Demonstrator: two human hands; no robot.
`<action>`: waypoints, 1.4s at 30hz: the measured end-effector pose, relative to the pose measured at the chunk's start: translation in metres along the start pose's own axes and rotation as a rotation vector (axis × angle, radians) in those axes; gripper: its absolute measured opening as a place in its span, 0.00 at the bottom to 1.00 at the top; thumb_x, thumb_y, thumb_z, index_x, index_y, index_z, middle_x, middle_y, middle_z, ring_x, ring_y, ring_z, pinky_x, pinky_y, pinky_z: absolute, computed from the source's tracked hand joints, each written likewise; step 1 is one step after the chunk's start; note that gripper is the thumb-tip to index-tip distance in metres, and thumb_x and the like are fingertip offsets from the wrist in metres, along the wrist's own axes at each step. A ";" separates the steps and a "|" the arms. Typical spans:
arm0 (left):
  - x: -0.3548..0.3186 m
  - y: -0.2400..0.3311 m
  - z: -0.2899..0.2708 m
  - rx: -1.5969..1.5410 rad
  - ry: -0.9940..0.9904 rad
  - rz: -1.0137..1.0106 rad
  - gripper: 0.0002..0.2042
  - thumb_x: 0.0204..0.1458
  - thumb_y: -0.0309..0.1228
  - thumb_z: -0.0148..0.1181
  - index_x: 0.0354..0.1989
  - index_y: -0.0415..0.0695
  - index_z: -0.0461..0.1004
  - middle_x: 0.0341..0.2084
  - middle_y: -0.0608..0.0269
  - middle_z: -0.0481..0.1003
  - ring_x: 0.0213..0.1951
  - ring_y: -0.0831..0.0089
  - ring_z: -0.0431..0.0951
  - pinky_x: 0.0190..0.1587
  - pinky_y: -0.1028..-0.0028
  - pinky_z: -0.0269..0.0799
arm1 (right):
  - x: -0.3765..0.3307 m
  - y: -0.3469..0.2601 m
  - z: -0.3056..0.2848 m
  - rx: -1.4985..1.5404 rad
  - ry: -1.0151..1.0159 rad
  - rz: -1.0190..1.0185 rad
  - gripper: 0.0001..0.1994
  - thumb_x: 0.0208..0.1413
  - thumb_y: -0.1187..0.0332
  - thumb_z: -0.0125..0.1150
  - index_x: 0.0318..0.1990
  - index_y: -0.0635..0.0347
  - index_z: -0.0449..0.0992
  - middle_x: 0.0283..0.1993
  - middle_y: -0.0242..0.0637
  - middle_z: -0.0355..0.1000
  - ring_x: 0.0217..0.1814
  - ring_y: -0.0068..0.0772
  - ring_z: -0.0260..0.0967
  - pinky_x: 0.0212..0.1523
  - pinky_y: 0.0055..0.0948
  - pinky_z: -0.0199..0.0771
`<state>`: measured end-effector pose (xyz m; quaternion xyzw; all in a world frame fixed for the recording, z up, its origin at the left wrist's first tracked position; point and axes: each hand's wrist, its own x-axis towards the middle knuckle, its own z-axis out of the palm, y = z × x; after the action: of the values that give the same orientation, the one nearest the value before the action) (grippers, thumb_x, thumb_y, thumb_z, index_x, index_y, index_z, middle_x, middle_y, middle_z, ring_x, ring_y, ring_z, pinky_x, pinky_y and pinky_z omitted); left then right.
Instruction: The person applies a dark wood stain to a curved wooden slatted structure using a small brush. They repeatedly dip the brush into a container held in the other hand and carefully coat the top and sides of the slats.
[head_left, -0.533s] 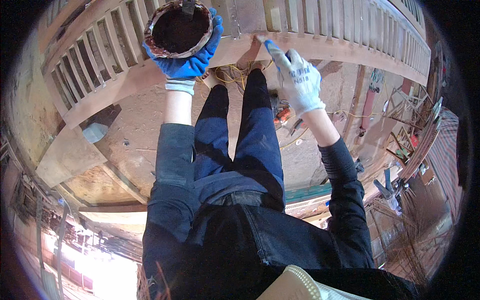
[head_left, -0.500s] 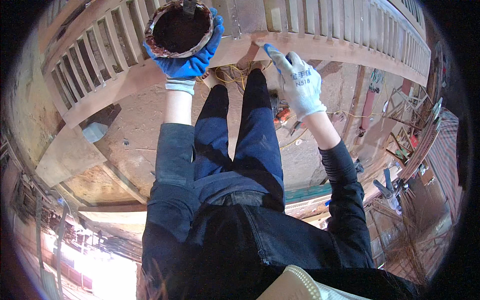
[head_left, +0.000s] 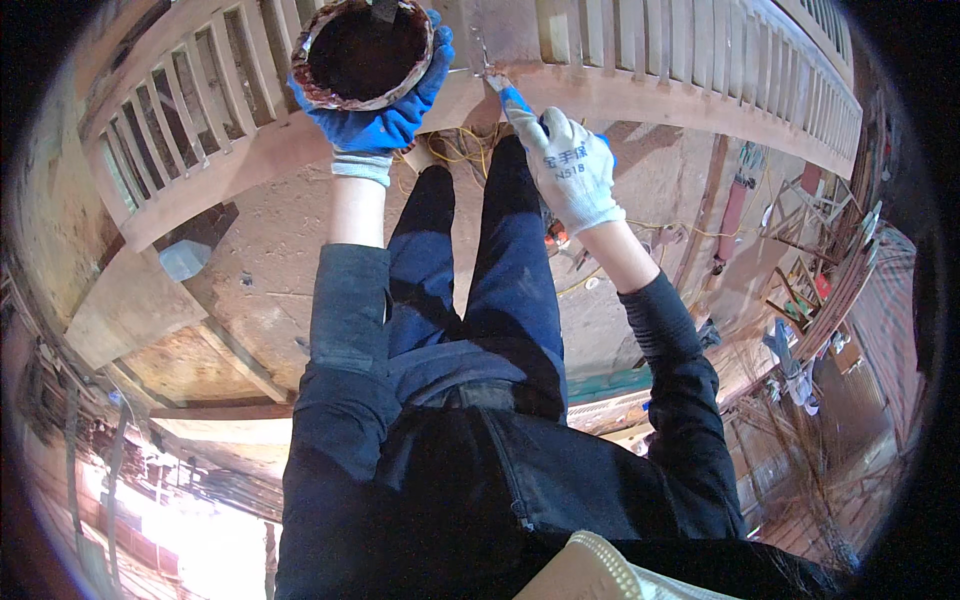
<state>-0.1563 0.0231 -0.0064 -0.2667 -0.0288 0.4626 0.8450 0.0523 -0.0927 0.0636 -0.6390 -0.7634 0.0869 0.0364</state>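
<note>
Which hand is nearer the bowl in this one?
Left. The left hand is on the bowl, cupping it from below and along its right side. The right hand is apart from it, off to its right.

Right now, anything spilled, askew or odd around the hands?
Two things. The bowl in the left hand has dark reddish smears over its pale rim, so it looks messy. A yellow cord lies in loose loops near the legs, possibly a snag.
</note>
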 end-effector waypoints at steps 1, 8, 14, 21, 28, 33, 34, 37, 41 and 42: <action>0.000 0.000 0.000 -0.001 -0.002 0.001 0.46 0.36 0.53 0.66 0.63 0.38 0.58 0.63 0.41 0.58 0.64 0.46 0.57 0.68 0.47 0.51 | 0.000 0.002 -0.005 -0.013 -0.047 0.025 0.22 0.51 0.71 0.57 0.55 0.38 0.72 0.28 0.33 0.66 0.28 0.36 0.71 0.25 0.36 0.72; -0.001 -0.001 0.001 -0.002 0.001 -0.003 0.47 0.36 0.53 0.66 0.63 0.38 0.58 0.63 0.41 0.58 0.64 0.45 0.57 0.68 0.47 0.50 | 0.008 0.007 -0.005 -0.004 -0.020 0.007 0.26 0.51 0.71 0.55 0.60 0.39 0.68 0.30 0.34 0.66 0.30 0.36 0.72 0.26 0.36 0.72; -0.003 0.001 0.002 -0.003 0.004 -0.001 0.47 0.35 0.54 0.67 0.63 0.38 0.57 0.63 0.41 0.58 0.64 0.45 0.57 0.68 0.47 0.50 | 0.015 0.012 -0.025 0.004 -0.057 0.058 0.25 0.51 0.71 0.53 0.59 0.39 0.69 0.30 0.36 0.67 0.27 0.39 0.72 0.26 0.37 0.73; -0.003 -0.002 -0.001 -0.006 -0.002 0.001 0.48 0.34 0.54 0.67 0.63 0.38 0.57 0.63 0.41 0.57 0.64 0.45 0.57 0.68 0.47 0.50 | 0.002 0.011 -0.022 0.064 -0.080 0.120 0.28 0.48 0.72 0.58 0.59 0.37 0.69 0.31 0.36 0.66 0.30 0.40 0.71 0.28 0.40 0.72; -0.001 -0.002 0.000 -0.006 -0.004 -0.007 0.49 0.34 0.55 0.67 0.63 0.38 0.57 0.63 0.40 0.57 0.64 0.45 0.56 0.68 0.46 0.49 | -0.002 0.010 -0.012 -0.043 -0.100 0.055 0.25 0.52 0.71 0.53 0.60 0.42 0.67 0.30 0.35 0.68 0.29 0.37 0.73 0.26 0.37 0.73; -0.003 -0.002 0.000 -0.006 -0.010 0.002 0.50 0.33 0.55 0.68 0.63 0.38 0.57 0.63 0.40 0.57 0.64 0.44 0.56 0.68 0.46 0.49 | 0.011 0.013 -0.029 0.082 -0.003 0.120 0.25 0.52 0.70 0.54 0.59 0.38 0.69 0.30 0.36 0.68 0.29 0.40 0.72 0.27 0.37 0.73; -0.003 -0.002 0.001 -0.003 -0.008 0.003 0.50 0.33 0.55 0.68 0.63 0.38 0.57 0.63 0.40 0.57 0.64 0.44 0.56 0.68 0.46 0.49 | 0.015 0.013 -0.026 0.061 -0.019 0.106 0.25 0.52 0.70 0.55 0.59 0.38 0.69 0.30 0.36 0.68 0.29 0.41 0.72 0.27 0.37 0.73; 0.000 -0.005 -0.003 -0.016 -0.009 -0.013 0.50 0.33 0.55 0.68 0.64 0.38 0.56 0.63 0.40 0.57 0.64 0.44 0.56 0.68 0.46 0.49 | 0.011 0.005 -0.023 0.003 -0.099 0.084 0.24 0.51 0.71 0.55 0.58 0.38 0.69 0.30 0.37 0.68 0.30 0.41 0.73 0.29 0.39 0.73; -0.002 -0.002 0.000 -0.007 -0.012 -0.006 0.50 0.33 0.56 0.68 0.64 0.38 0.56 0.63 0.40 0.56 0.65 0.44 0.56 0.68 0.46 0.49 | 0.010 0.002 -0.035 0.107 -0.126 0.110 0.23 0.51 0.71 0.55 0.56 0.38 0.71 0.31 0.37 0.69 0.30 0.42 0.73 0.30 0.39 0.74; -0.002 -0.002 0.000 -0.009 -0.013 -0.002 0.51 0.32 0.56 0.68 0.64 0.38 0.56 0.63 0.40 0.56 0.65 0.44 0.56 0.68 0.46 0.49 | 0.015 0.002 -0.038 0.096 -0.105 0.116 0.23 0.51 0.71 0.55 0.56 0.38 0.71 0.31 0.37 0.69 0.30 0.42 0.73 0.30 0.39 0.74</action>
<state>-0.1558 0.0204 -0.0048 -0.2673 -0.0366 0.4631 0.8442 0.0576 -0.0748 0.1001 -0.6743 -0.7208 0.1589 0.0219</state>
